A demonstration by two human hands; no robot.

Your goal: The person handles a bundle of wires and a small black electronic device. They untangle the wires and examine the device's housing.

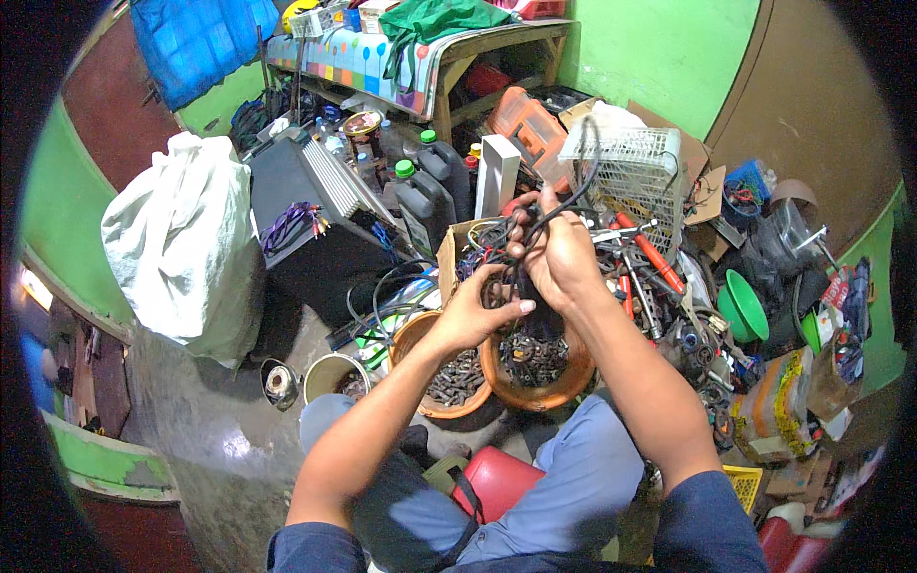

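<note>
My right hand (559,250) is closed on a black cable (594,158), whose loop arches up above the fingers. Lower and to the left, my left hand (475,313) curls its thumb and fingers round dark strands of the same cable, partly hidden by the fingers. Both hands are over two round orange-brown tubs. The right tub (564,393) and the left tub (449,412) hold many small dark metal pieces, too small to name. A cardboard box (447,263) with tangled wires stands just beyond my hands.
A white sack (181,248) and a black box-shaped case (306,205) stand at the left. Black jugs with green caps (425,205), a white crate (630,153) and an orange case (527,129) are beyond. Tools and a green bowl (742,306) crowd the right.
</note>
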